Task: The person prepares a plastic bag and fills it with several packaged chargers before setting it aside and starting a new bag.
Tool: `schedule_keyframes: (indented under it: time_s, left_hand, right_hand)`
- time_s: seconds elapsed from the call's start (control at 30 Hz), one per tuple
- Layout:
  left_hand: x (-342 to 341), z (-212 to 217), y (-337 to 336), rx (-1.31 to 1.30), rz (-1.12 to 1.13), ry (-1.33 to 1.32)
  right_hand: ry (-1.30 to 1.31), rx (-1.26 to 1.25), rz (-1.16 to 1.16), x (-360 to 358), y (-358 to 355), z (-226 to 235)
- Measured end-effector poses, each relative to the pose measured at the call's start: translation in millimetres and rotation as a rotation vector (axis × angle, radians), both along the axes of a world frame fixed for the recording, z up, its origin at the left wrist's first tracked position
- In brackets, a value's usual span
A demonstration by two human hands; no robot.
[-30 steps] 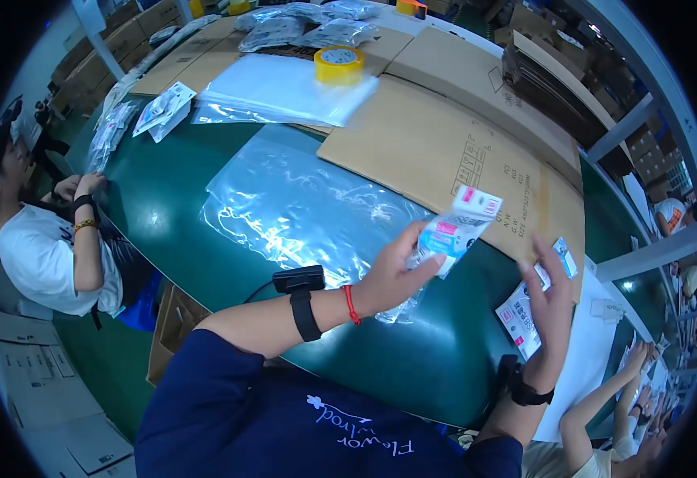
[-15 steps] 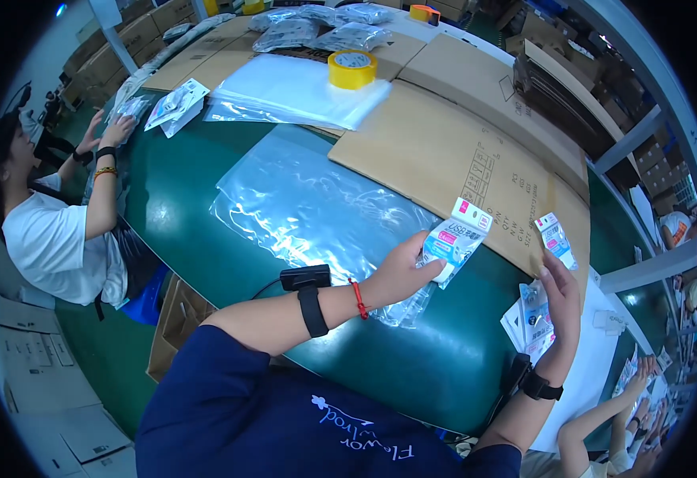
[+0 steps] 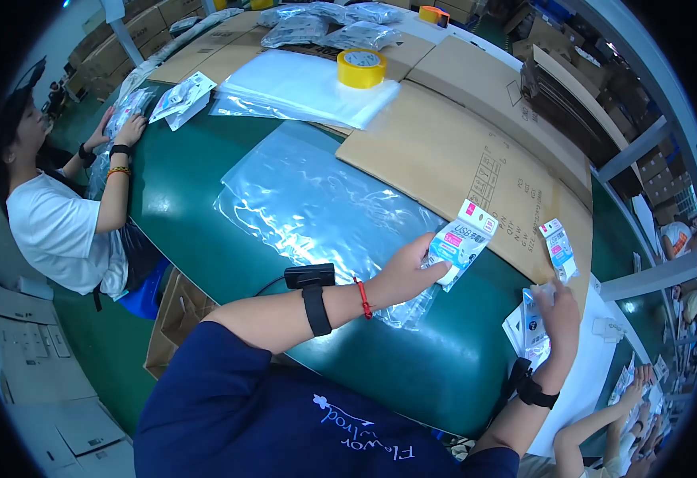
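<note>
The person's left grip (image 3: 406, 273) is closed around one small white-and-blue packet (image 3: 468, 248), thumb on its front near the lower end; the packet sticks out beyond the fingers, tilted up and to the right, over the near edge of the cardboard (image 3: 436, 151). The right grip (image 3: 558, 312) is narrow, its fingers bent downward; whether it pinches anything cannot be told. A second packet (image 3: 557, 247) lies just past those fingertips, by the cardboard's right corner. Just left of the right grip, overlapping packets (image 3: 533, 323) lie on the green surface (image 3: 388, 358), at least two, the exact count hidden.

One clear plastic sheet (image 3: 308, 199) spreads across the middle. Beyond it, one yellow tape roll (image 3: 362, 70) stands on a stack of clear bags (image 3: 285, 88); one orange tape roll (image 3: 434, 14) sits at the far edge. At least four plastic-wrapped bundles (image 3: 296, 30) are grouped near the top.
</note>
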State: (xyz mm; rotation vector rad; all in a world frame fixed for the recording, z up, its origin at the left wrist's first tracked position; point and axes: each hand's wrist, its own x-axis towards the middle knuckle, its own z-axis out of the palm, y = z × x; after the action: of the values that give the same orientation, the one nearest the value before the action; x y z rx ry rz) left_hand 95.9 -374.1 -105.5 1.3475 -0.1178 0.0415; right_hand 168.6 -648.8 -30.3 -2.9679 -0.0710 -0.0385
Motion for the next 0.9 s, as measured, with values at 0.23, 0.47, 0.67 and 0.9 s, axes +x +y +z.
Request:
schedule_keyframes:
  time_s: [0.23,0.47,0.67,0.9]
  left_hand:
    - [0.7,-0.8,-0.3,0.011,-0.006,-0.002]
    - [-0.2,4.8,0.5,-0.005,-0.014,0.013]
    - [1.9,4.3,0.9,-0.009,-0.022,0.019]
    - [-2.6,2.9,1.8,-0.063,-0.039,0.058]
  right_hand:
    - [-0.010,0.055,0.190,-2.8,3.3,-8.9]
    - [-0.243,0.557,0.250,-4.9,19.2,5.0]
    - [-0.125,0.826,0.251,-10.0,31.5,-0.9]
    - [0.053,0.318,0.442,-37.1,39.6,23.1]
